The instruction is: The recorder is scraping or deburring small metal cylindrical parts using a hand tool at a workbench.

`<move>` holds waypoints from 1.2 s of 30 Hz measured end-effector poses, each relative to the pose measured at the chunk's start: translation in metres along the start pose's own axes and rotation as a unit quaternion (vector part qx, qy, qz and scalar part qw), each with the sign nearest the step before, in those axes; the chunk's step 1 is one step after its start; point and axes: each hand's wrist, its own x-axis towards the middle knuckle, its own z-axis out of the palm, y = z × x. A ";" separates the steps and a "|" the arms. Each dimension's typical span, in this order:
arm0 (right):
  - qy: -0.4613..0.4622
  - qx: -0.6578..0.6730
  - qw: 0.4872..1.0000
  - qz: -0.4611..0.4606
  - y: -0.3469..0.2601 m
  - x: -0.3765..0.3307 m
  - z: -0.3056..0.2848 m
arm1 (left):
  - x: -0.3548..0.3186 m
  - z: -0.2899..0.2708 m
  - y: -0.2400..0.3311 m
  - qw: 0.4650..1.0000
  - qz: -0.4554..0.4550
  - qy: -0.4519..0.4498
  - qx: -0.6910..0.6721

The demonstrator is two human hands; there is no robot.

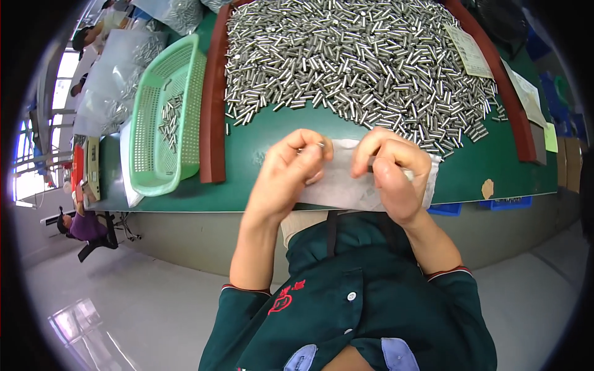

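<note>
My left hand (286,173) is closed above a white sheet (337,193), its thumb and forefinger pinching a small silvery metal pin whose end shows at the fingertips. To its right, my right hand (399,176) is curled closed as well. The dark end of a metal pin peeks out between its thumb and fingers; the rest is covered by the hand. Just beyond both hands spreads a large heap of short metal pins (346,62) on the green table (260,142).
Red-brown rails (213,105) border the heap left and right. A light green perforated basket (189,123) with some pins stands at the left, near filled plastic bags (114,80). Papers (467,52) lie by the right rail (516,123). Other people sit at far left.
</note>
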 end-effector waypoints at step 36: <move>0.061 0.247 0.947 0.197 -0.001 0.001 -0.022 | 0.043 -0.038 0.016 0.994 -0.010 0.013 -0.108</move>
